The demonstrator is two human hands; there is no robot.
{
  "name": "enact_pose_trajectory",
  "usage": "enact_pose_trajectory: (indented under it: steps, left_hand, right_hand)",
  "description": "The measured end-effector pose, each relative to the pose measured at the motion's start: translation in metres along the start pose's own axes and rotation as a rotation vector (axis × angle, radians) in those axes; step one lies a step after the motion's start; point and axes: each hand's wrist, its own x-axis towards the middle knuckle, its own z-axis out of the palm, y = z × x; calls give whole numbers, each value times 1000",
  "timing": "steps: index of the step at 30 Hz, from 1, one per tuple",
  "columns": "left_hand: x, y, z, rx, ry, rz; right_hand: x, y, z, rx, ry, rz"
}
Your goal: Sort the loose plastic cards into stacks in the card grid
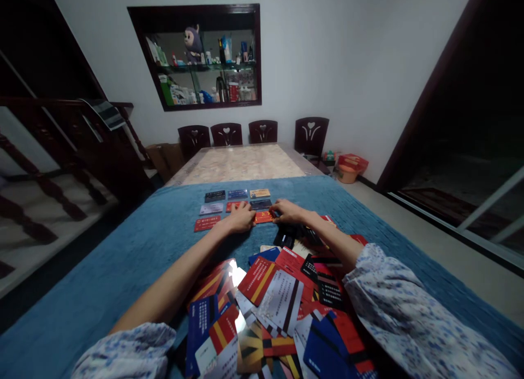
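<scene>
Both hands meet at a red and gold card [264,217] lying at the near right of a grid of cards on the blue cloth. My left hand [241,218] touches its left end, fingers bent together; my right hand [285,211] pinches its right end. Beyond them are a black card [215,196], a blue card [238,194] and a yellowish card [260,193]. A silver card [212,208], a red card [235,206] and a dark card [261,204] form the middle row. At the near left sits another red card [207,223].
A large loose pile of cards [282,297] spreads between my forearms. The blue cloth [123,259] covers the near part of a marble-patterned table [249,163]. Dark chairs [311,136] stand at the far side, below a wall shelf [204,67].
</scene>
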Motion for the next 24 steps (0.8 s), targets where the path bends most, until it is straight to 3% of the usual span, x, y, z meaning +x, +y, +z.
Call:
enact_pose_trajectory:
  steps: [12,24]
  left_hand:
    - [-2,2,-4,17,0,9]
    - [-21,9,-4,23,155,36]
  right_hand:
    - [-4,-1,-1,-4,-5,-8]
    - [-35,16,0,52,184,-85]
